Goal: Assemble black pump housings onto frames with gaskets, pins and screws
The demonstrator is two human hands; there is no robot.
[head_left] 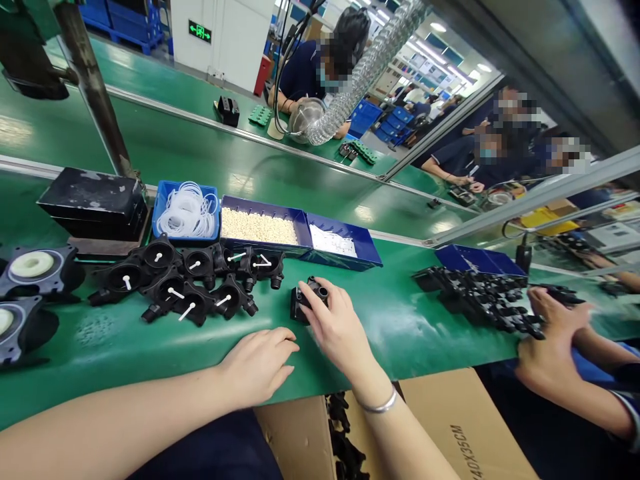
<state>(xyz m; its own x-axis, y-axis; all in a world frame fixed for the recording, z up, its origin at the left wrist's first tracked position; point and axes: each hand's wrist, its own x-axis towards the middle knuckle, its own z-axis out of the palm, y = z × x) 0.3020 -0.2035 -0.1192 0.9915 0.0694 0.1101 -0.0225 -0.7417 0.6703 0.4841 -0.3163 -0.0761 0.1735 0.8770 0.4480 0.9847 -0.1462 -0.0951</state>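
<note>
My right hand [336,325] closes its fingers around a black plastic housing [300,308] that stands on the green bench; a round opening shows on its top. My left hand [260,363] rests at the front edge of the bench, its fingers loosely bent, the thumb apart and nothing in it. To the left of both hands lies a cluster of black cup-shaped housings [173,288] with side spouts, several with a small white pin inside. At the far left are larger black housings with cream-coloured round centres [33,265].
Behind the housings stand a blue bin of white rings [186,210], a tray of small cream pieces [260,225] and a tray of white parts [334,241]. An open carton [465,427] is below the edge. At right, a co-worker's hands [553,333] are beside piled black parts [480,293].
</note>
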